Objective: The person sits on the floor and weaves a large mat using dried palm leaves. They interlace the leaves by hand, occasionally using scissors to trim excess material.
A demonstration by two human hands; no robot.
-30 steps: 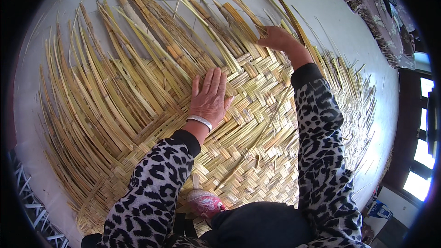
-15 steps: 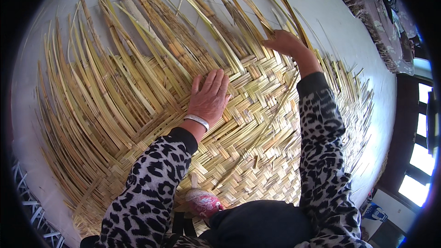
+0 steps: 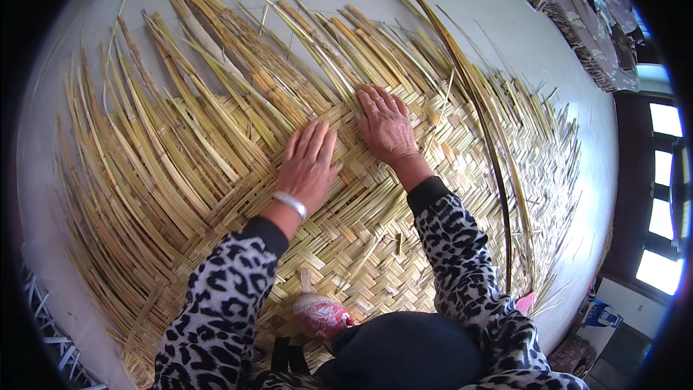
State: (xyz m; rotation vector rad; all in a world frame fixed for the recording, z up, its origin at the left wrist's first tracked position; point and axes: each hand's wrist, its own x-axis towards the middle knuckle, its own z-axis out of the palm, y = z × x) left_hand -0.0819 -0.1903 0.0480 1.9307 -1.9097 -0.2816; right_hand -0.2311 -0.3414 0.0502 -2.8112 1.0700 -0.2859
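Your right hand (image 3: 388, 124), fingers extended, shifted from the loose strips (image 3: 357, 54) to beside your straight-fingered left hand (image 3: 309, 165), both now apparently bearing on the woven mat (image 3: 372, 263).

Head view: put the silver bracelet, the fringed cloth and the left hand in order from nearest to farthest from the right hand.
From the right hand:
1. Left hand: to its left, on the woven mat.
2. Silver bracelet: lower left, just below that hand.
3. Fringed cloth: upper right, beyond the mat.
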